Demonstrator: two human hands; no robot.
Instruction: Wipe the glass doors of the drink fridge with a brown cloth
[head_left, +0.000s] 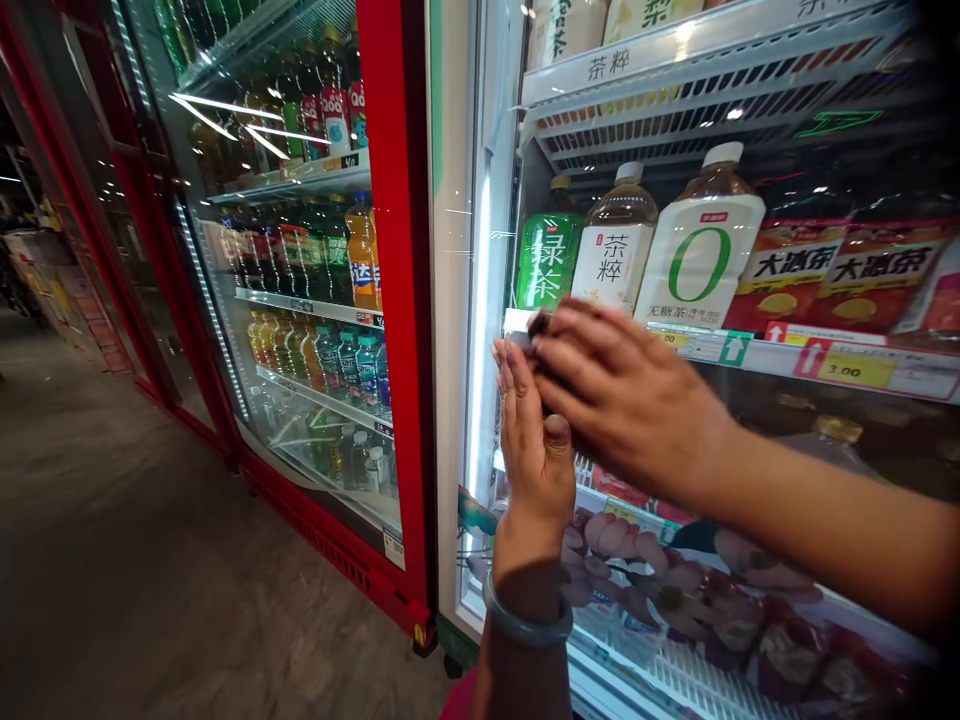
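My left hand (534,450) is raised upright at the left edge of a glass-door drinks cooler, fingers stretched up and thumb apart. A grey bangle (526,618) circles that wrist. My right hand (630,395) reaches in from the right, slightly blurred, with its fingers extended toward my left fingertips. It overlaps the left hand in this view; whether they touch I cannot tell. A dark shape, perhaps a reflection, shows by the right fingertips. Just behind the hands stand a green tea bottle (550,245), a white-labelled tea bottle (615,240) and a larger bottle marked 0 (701,240).
Red-labelled bottles (791,262) stand farther right above a price strip (847,368). A shelf (675,75) with cartons is overhead. At left, a red-framed cooler (394,300) holds several rows of bottles. The grey floor (187,590) runs along the coolers.
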